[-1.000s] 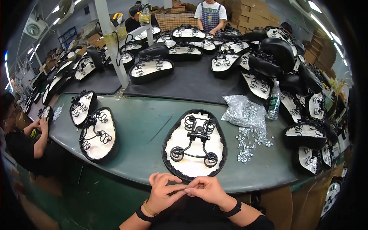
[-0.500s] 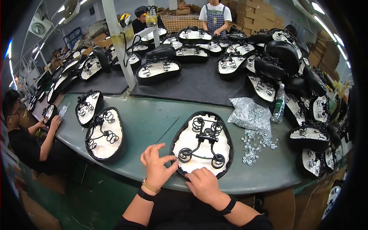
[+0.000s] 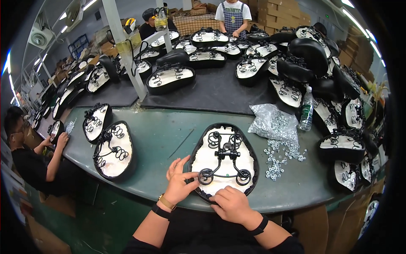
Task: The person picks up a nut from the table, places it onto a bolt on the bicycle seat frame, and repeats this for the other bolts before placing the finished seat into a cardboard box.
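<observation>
In front of me on the green table lies an upside-down bicycle saddle (image 3: 220, 186), its white underside up and its black rim pleated. A black spring frame with coils and a clamp sits on it. My left hand (image 3: 181, 184) is at the saddle's left edge, thumb and forefinger apart beside the left coil (image 3: 206, 176). Nothing shows between those fingers. My right hand (image 3: 231, 204) has its fingers curled at the near rim, closed on the edge there. A small green dot (image 3: 227, 175) shows on the white underside between the two coils.
Loose metal nuts (image 3: 275, 166) lie right of the saddle, by a clear bag of nuts (image 3: 274, 122) and a plastic bottle (image 3: 307, 109). Two more saddles (image 3: 114, 158) stand at left. Saddles pile up behind and at right. A co-worker (image 3: 36, 148) handles another saddle at far left.
My left hand has moved slightly right, its forefinger coming down to the left coil. My right hand stays at the near rim. The whole view has shifted a little.
</observation>
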Demonstrator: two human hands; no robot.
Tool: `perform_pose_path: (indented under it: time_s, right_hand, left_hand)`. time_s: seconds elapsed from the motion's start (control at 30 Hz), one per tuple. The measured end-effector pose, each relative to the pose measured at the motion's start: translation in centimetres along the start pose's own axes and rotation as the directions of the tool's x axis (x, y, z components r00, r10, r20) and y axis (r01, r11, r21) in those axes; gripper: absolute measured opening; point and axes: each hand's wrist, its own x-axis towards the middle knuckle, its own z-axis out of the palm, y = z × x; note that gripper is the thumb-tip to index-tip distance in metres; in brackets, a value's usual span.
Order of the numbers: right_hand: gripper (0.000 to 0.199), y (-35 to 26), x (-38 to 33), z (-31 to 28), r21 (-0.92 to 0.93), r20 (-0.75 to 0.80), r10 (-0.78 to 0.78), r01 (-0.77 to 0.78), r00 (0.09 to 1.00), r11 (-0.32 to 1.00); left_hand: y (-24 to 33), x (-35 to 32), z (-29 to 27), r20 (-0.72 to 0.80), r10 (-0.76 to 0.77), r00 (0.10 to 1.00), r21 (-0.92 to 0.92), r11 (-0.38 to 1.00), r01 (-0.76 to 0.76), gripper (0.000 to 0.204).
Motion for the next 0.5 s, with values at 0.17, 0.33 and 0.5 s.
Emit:
perform_pose_path:
  time_s: [0.17, 0.33, 0.5]
  right_hand:
    - [0.021, -0.1, 0.0, -0.1, -0.009, -0.002, -0.007, 0.007, 1.000, 1.000]
    - [0.025, 0.0, -0.2, -0.1, -0.027, 0.015, -0.007, 0.007, 1.000, 1.000]
    - [0.046, 0.2, 0.5, -0.1, -0.023, -0.023, 0.003, -0.004, 1.000, 1.000]
  left_hand:
    - [-0.9, 0.2, 0.9, 0.037, -0.013, 0.999, -0.111, 0.994, 0.017, 0.022]
    - [-1.5, 0.4, 1.5, 0.042, -0.001, 0.999, -0.156, 0.988, 0.007, 0.020]
    - [-1.5, 0.0, 2.2, -0.004, -0.041, 0.999, -0.027, 0.999, 0.040, 0.021]
